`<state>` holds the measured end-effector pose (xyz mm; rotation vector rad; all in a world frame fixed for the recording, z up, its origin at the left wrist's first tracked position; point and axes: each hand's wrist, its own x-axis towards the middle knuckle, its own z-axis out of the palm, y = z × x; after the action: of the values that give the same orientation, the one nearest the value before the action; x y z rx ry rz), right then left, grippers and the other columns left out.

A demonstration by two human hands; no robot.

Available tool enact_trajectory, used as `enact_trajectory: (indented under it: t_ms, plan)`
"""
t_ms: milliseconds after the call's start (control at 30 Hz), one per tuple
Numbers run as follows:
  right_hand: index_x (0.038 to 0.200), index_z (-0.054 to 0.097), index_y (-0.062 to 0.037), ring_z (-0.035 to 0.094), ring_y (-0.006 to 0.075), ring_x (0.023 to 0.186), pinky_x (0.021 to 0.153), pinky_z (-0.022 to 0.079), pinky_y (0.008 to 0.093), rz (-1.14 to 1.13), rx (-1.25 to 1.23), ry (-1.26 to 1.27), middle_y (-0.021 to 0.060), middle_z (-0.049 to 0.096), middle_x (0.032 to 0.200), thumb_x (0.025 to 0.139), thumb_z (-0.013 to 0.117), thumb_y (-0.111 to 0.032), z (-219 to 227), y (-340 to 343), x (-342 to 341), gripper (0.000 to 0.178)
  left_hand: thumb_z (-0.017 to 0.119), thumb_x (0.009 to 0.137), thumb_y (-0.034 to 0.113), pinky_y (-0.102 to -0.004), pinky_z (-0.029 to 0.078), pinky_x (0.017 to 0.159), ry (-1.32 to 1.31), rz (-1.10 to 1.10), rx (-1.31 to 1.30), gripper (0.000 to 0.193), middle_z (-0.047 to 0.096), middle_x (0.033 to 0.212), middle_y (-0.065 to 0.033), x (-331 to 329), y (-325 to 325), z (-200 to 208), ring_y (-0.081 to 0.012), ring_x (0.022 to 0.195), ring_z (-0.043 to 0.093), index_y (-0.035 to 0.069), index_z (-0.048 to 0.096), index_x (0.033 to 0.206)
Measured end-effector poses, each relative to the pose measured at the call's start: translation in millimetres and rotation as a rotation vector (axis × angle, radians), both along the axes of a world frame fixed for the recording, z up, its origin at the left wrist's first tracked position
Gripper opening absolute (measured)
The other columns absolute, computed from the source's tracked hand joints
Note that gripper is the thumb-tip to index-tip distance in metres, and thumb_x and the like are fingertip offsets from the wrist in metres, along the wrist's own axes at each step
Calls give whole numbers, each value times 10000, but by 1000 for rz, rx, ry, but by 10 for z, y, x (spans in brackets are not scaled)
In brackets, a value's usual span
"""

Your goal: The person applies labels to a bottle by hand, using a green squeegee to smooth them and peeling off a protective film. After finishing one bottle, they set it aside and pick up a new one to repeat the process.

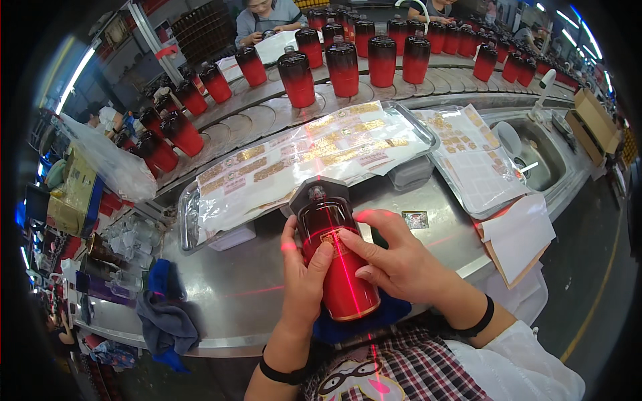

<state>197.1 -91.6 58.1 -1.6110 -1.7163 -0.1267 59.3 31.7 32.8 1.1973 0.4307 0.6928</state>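
Note:
A glass bottle (pixel 349 286), red fading to near-black at its neck, lies tilted in front of me with its neck away. Its neck end rests at a dark grey angular holder (pixel 340 189). My left hand (pixel 304 277) is closed on the bottle's left side, thumb by a small gold decal (pixel 330 238) on the front. My right hand (pixel 411 267) grips the right side, its thumb touching the decal's upper right edge. Thin red light lines cross the bottle and both hands. Beneath its near end is a blue cloth (pixel 394 311).
Beyond my hands, a metal tray (pixel 188 230) holds sheets of gold decals (pixel 348 137). Another tray (pixel 476 212) with decal sheets stands right, beside a sink (pixel 550 157). Several red-black bottles (pixel 342 70) stand on a curved conveyor (pixel 251 120). A grey-blue towel (pixel 164 321) hangs left. Other people work beyond.

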Motion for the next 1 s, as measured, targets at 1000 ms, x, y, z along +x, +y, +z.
enact_trajectory:
  t_ms: [1000]
  plan:
    - [1271, 563, -28, 482, 409, 1105, 949, 446, 462, 7, -17, 50, 227, 452, 1278, 785, 734, -193, -38, 24, -45, 542, 567, 963, 189, -326, 412, 1010, 80, -1, 101, 725, 435, 1369, -195, 30, 76, 31, -210, 1197, 492, -111, 134, 1462]
